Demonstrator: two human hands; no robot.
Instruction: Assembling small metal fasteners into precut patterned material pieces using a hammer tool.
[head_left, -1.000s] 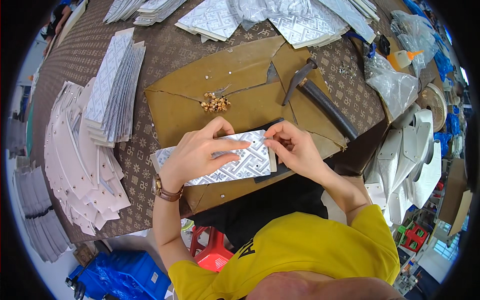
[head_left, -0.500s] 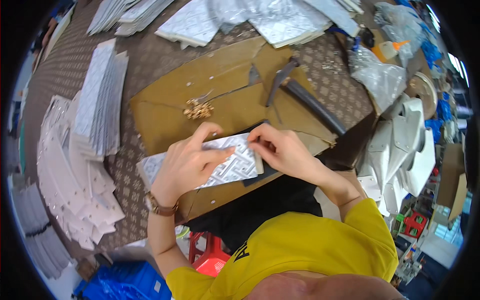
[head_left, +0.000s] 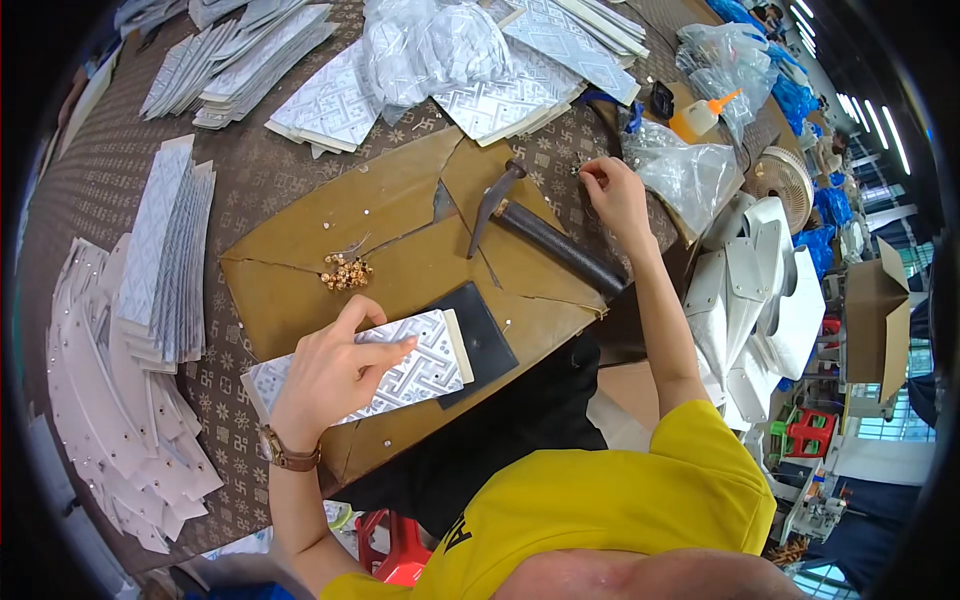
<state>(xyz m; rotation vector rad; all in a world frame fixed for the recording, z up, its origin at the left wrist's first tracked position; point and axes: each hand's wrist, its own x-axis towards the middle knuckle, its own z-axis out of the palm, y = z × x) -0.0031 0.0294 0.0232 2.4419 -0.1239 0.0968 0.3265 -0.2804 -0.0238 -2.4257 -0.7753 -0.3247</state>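
Observation:
My left hand [head_left: 330, 375] grips a patterned white-and-grey panel [head_left: 425, 350] with a cream edge and small dark holes. The thumb lies across its top, and the palm covers part of it. Under the panel's right end is a black flat pad [head_left: 480, 335]. Farther off to the right, my right hand [head_left: 618, 200] is pinched closed over small shiny metal pieces [head_left: 577, 171] on the tablecloth; what sits between its fingertips is too small to name. A hammer [head_left: 490, 205] and a dark cylindrical rod [head_left: 560, 250] lie between my hands. Brass-coloured studs [head_left: 346, 273] are heaped beyond my left hand.
Brown cardboard [head_left: 300, 235] covers the work area. Stacked patterned panels [head_left: 165, 260] and studded pale pieces [head_left: 110, 390] are at left. More panels [head_left: 500, 95] and clear plastic bags [head_left: 430, 50] lie at the back. White pieces [head_left: 745, 310] and an orange-tipped bottle [head_left: 700, 118] are at right.
My right hand has left the panel's right end and reached far right to the small metal pieces. My left hand still holds the panel. The view has shifted, showing more at right.

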